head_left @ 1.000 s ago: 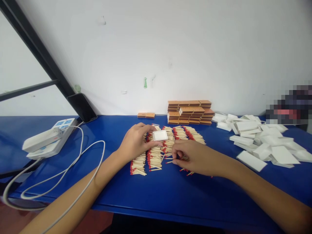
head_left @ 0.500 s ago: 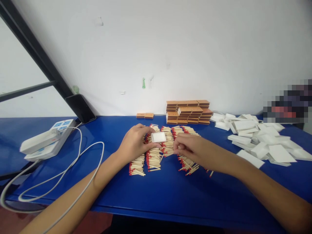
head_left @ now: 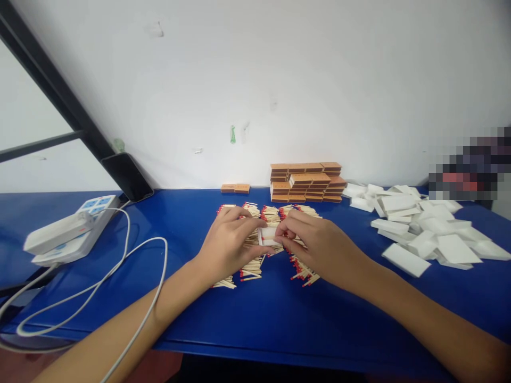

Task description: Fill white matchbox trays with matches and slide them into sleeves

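Note:
My left hand grips a small white matchbox tray between thumb and fingers, its open side facing up. My right hand is closed in a pinch at the tray's right end. Pale matches with a little red show there by its fingertips, though the fingers cover most of them. Below both hands, red-tipped matches lie in several rows on the blue table. Parts of these rows are hidden by the hands.
Filled-looking brown matchboxes are stacked against the wall, with two more matchboxes to their left. Many white trays are heaped at the right. A power strip and loose white cable lie at the left, the cable crossing my left forearm.
My right hand has moved left from the match rows to the tray. My left hand has brought the tray slightly right and lower. The camera view has shifted slightly.

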Demonstrator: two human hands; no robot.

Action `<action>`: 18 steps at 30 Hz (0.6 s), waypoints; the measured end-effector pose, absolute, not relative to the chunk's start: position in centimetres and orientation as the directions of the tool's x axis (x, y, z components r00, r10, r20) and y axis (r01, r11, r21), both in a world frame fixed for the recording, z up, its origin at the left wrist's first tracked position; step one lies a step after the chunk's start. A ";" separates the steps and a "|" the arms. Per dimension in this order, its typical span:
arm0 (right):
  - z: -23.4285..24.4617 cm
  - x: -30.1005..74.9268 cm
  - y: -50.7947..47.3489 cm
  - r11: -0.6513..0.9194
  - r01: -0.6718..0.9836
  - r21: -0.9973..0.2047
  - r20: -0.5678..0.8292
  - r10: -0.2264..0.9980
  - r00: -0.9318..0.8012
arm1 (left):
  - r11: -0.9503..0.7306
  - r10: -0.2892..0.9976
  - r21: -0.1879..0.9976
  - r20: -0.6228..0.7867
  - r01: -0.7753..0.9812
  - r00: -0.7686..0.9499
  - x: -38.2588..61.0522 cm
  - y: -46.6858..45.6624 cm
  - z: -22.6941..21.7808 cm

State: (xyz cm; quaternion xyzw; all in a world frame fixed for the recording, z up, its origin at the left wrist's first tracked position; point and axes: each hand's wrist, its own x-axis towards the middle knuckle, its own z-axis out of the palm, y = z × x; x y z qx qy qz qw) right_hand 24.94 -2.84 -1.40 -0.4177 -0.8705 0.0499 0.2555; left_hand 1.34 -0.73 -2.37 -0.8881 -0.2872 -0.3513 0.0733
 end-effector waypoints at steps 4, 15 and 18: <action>-0.8 25.1 -2.8 0.660 0.660 -0.359 0.429 0.744 -0.511 | -0.812 0.490 0.099 0.652 0.575 0.579 1.1 -0.5 -2.3; -1.4 26.2 -1.7 0.615 0.658 -0.433 0.085 0.755 -0.650 | -0.693 0.602 0.169 0.670 0.701 0.434 -0.5 1.1 -1.8; -1.9 25.9 -1.6 0.614 0.663 -0.428 0.066 0.753 -0.654 | -0.696 0.611 0.183 0.658 0.694 0.440 -0.4 1.0 -2.0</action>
